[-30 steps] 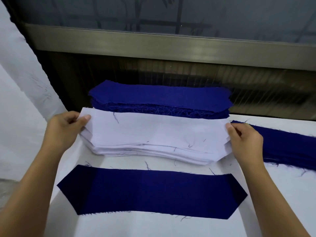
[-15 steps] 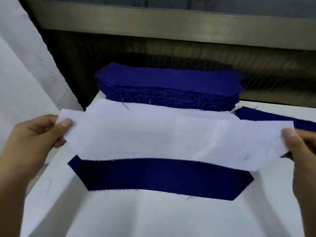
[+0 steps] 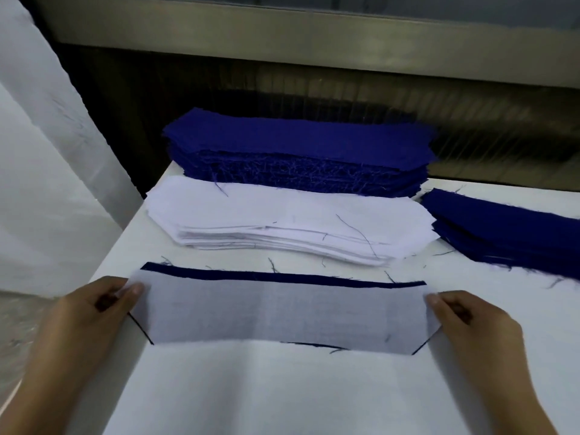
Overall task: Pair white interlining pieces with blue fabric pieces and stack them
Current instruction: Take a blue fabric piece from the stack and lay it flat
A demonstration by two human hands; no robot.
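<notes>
A thin white interlining piece point(image 3: 282, 315) lies over a single blue fabric piece point(image 3: 282, 276), whose dark edge shows along the far side and at the corners. My left hand point(image 3: 94, 312) pinches the interlining's left end, and my right hand point(image 3: 470, 321) pinches its right end. Behind it sits the stack of white interlining pieces point(image 3: 282, 221). Further back is a tall stack of blue fabric pieces point(image 3: 298, 152).
A lower pile of blue pieces point(image 3: 508, 227) lies at the right. All rest on a white table point(image 3: 282, 397) whose left edge drops off beside my left hand. A dark metal-framed machine front point(image 3: 314, 36) stands behind the stacks. Loose threads dot the table.
Both hands lifted the top interlining piece off the white stack, carried it toward me and lowered it onto the single blue piece, which it now mostly covers.
</notes>
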